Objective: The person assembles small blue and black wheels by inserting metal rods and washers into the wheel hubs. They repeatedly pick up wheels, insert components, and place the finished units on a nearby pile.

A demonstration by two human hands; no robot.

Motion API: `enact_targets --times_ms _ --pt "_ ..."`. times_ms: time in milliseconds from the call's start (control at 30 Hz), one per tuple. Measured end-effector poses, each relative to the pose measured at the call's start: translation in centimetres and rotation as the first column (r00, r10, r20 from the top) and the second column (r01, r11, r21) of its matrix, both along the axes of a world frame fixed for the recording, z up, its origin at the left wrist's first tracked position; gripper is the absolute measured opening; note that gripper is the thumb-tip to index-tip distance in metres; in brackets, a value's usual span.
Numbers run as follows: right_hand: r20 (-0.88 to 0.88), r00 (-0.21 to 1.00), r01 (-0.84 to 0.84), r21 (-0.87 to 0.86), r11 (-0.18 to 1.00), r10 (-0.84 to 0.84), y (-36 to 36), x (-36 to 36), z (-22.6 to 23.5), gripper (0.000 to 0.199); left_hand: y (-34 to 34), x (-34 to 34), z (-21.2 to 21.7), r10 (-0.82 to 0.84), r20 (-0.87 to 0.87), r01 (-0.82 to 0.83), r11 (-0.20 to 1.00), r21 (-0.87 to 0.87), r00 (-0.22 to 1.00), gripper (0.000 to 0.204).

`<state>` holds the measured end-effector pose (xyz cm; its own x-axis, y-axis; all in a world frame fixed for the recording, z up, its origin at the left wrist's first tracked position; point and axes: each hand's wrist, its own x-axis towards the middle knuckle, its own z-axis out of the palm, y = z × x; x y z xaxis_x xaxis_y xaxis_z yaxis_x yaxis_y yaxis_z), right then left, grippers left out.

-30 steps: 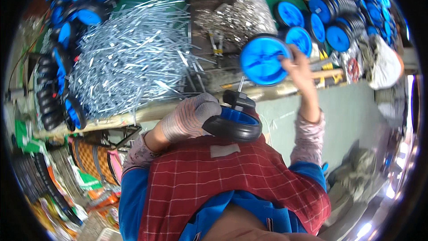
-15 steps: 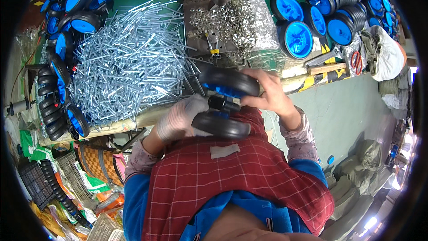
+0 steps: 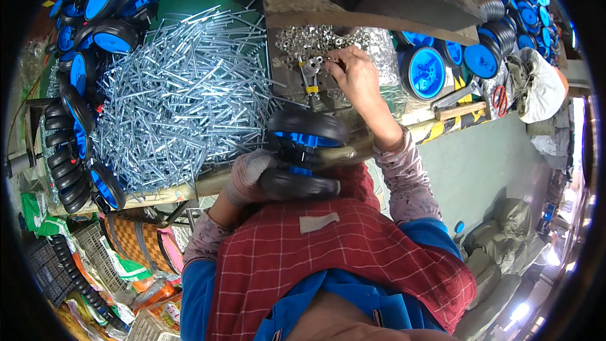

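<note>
My left hand (image 3: 251, 177), in a pale glove, is closed around the lower wheel of a twin-wheel caster (image 3: 300, 189). The caster has two black tyres with blue hubs, joined by a black middle piece, and is held at the bench edge in front of my apron. My bare right hand (image 3: 357, 81) reaches over the bench to a heap of small shiny metal nuts (image 3: 303, 41). Its thumb and fingertips are pinched together at the heap's near side; what lies between them is too small to make out. Beside them stands a metal fixture with a yellow band (image 3: 311, 87).
A big pile of long bolts (image 3: 189, 95) covers the bench's left side. Blue-hubbed wheels (image 3: 424, 72) stand at the right and more wheels (image 3: 77, 126) at the far left. A hammer (image 3: 461, 111) and red scissors (image 3: 500, 100) lie right. A metal machine part (image 3: 379, 22) overhangs the nuts.
My right hand has let go of the upper wheel and moved up to the nuts. My left hand keeps the caster, which has shifted slightly left. The view has tilted a little.
</note>
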<state>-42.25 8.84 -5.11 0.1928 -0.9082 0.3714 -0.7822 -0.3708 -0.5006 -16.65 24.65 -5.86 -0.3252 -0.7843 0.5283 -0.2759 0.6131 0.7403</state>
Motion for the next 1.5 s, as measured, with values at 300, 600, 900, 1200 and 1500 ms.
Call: enact_targets --times_ms 300,600,900,1200,1500 --pt "0.693 0.708 -0.226 0.404 0.886 -0.135 0.1 0.5 0.1 0.006 -0.3 0.8 0.3 -0.132 0.035 0.120 0.965 0.234 0.991 0.052" --pt "0.662 0.737 -0.223 0.426 0.877 -0.134 0.6 1.3 0.8 0.013 -0.1 0.5 1.2 -0.096 0.059 0.074 0.951 0.300 0.994 0.049" --pt "0.611 0.791 -0.269 0.327 0.906 0.014 1.7 -0.6 1.6 0.023 0.0 -0.2 1.7 -0.078 0.116 0.033 0.937 0.347 0.990 0.054" --pt "0.585 0.807 -0.283 0.255 0.925 0.085 1.0 0.4 0.2 0.020 0.7 -1.0 2.5 -0.005 -0.022 0.017 0.811 0.585 1.000 0.052" --pt "0.609 0.764 -0.408 0.199 0.891 0.213 2.5 -1.6 1.9 0.024 -0.2 -1.7 3.6 0.094 0.144 -0.162 0.787 0.595 0.985 0.073"
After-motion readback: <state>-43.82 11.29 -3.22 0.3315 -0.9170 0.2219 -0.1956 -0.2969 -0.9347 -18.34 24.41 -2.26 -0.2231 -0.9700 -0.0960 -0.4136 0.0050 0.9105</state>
